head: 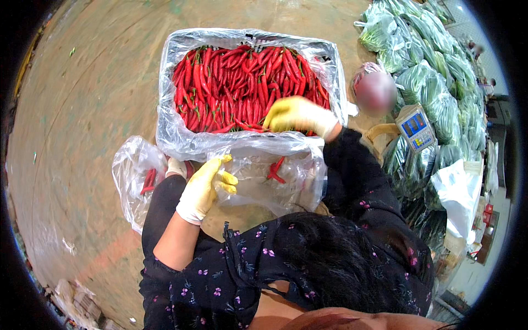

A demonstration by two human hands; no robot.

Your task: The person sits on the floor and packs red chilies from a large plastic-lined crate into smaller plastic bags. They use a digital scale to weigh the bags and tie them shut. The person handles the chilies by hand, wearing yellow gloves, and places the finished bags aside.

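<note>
A crate lined with clear plastic (168, 119) stands before me, filled with red chilli peppers (231, 90). My right hand (299, 115), in a white glove with yellow coating, is over the peppers near the crate's front right. Its fingers curl down, blurred by motion, and whether a pepper is in them cannot be seen. My left hand (202, 189), gloved alike, is below the crate's front edge, thumb and fingers apart and nothing visible between them. Beside it a clear plastic sheet (247, 177) hangs from the crate's front, with a few red chillies (275, 170) on it.
At my left knee lies a clear plastic bag (130, 173) with some red chillies (148, 181). On the right are a digital scale display (416, 127), a rounded reddish bundle (367, 74), and a heap of plastic bags of green vegetables (429, 86). White plastic bags (456, 198) lie nearer.
</note>
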